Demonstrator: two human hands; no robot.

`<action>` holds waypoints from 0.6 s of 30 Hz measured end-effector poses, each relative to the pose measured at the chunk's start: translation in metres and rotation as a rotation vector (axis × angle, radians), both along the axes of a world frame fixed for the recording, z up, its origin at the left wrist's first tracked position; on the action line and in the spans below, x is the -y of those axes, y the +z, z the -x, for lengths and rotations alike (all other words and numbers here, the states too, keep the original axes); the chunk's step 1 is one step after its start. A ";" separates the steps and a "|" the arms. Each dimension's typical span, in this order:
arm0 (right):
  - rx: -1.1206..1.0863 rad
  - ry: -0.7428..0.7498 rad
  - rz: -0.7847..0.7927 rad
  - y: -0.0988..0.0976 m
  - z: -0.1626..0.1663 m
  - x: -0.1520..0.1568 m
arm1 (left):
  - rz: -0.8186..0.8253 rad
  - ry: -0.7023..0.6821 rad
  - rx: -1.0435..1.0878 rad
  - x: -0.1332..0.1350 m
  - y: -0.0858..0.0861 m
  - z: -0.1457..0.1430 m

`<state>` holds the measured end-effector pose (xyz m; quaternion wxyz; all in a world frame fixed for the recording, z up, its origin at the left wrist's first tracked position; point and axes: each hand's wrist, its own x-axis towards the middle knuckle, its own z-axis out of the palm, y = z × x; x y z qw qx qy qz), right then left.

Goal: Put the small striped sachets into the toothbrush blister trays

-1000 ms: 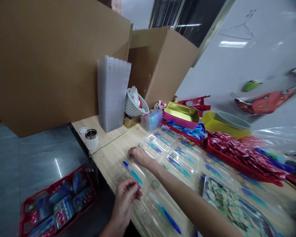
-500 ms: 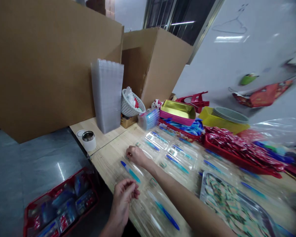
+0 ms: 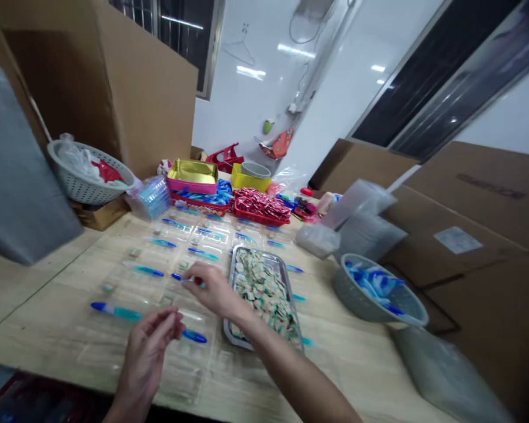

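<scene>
Clear plastic blister trays (image 3: 127,276) lie in rows on the wooden table (image 3: 335,358), each with a blue and teal pen. My right hand (image 3: 211,289) reaches across them, fingers bent down and pinched on one blue pen (image 3: 178,277) beside the metal tray. My left hand (image 3: 150,346) hovers at the near edge, fingertips pinched together over another pen (image 3: 194,336); what it holds, if anything, is too small to see. A third pen (image 3: 114,311) lies to its left.
A metal tray (image 3: 235,267) of small green-and-tan pieces sits right of my hand. A grey basket (image 3: 405,311) of blue items stands further right. Red trays (image 3: 260,218), a pink-and-gold tin (image 3: 191,176), a white basket (image 3: 86,188) and cardboard boxes (image 3: 150,100) line the back.
The view has swung right, bringing in the grey basket and right-hand boxes. My right hand has moved from the far-left tray towards the metal tray. My left hand stays pinched.
</scene>
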<state>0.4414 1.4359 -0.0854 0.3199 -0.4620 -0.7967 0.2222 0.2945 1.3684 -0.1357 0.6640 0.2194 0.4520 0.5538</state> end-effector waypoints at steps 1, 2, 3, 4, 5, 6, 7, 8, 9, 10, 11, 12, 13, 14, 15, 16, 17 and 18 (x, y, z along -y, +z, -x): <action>-0.012 -0.053 0.008 0.006 -0.029 0.012 | -0.028 -0.048 -0.028 0.000 0.003 -0.013; 0.002 -0.113 0.017 0.010 -0.058 0.022 | -0.060 -0.098 -0.064 -0.002 0.005 -0.025; 0.047 -0.159 0.036 0.012 -0.085 0.030 | -0.099 -0.149 -0.105 -0.003 0.006 -0.038; 0.108 -0.195 0.065 0.013 -0.110 0.038 | -0.143 -0.206 -0.148 -0.006 0.005 -0.051; 0.165 -0.232 0.107 0.012 -0.132 0.044 | -0.187 -0.268 -0.195 -0.010 0.004 -0.064; 0.220 -0.264 0.153 0.010 -0.149 0.050 | -0.233 -0.327 -0.250 -0.014 0.002 -0.076; 0.268 -0.287 0.192 0.007 -0.163 0.054 | -0.281 -0.381 -0.319 -0.018 -0.001 -0.088; 0.311 -0.300 0.218 0.003 -0.173 0.058 | -0.336 -0.416 -0.407 -0.023 -0.003 -0.100; 0.351 -0.303 0.230 -0.001 -0.179 0.061 | -0.399 -0.436 -0.515 -0.028 -0.006 -0.111; 0.386 -0.298 0.226 -0.004 -0.182 0.064 | -0.473 -0.445 -0.639 -0.032 -0.008 -0.121; 0.415 -0.294 0.213 -0.008 -0.182 0.066 | -0.555 -0.450 -0.763 -0.035 -0.010 -0.131; 0.436 -0.294 0.197 -0.011 -0.181 0.068 | -0.632 -0.457 -0.879 -0.037 -0.011 -0.139; 0.444 -0.299 0.182 -0.014 -0.180 0.069 | -0.695 -0.473 -0.979 -0.039 -0.012 -0.147; 0.439 -0.305 0.171 -0.016 -0.178 0.070 | -0.740 -0.495 -1.061 -0.040 -0.012 -0.153; 0.421 -0.310 0.160 -0.018 -0.177 0.071 | -0.764 -0.520 -1.127 -0.040 -0.013 -0.159; 0.397 -0.312 0.149 -0.020 -0.177 0.072 | -0.771 -0.543 -1.180 -0.039 -0.014 -0.163; 0.368 -0.313 0.139 -0.021 -0.177 0.073 | -0.765 -0.561 -1.223 -0.039 -0.015 -0.167; 0.334 -0.312 0.128 -0.023 -0.178 0.074 | -0.752 -0.576 -1.254 -0.039 -0.016 -0.169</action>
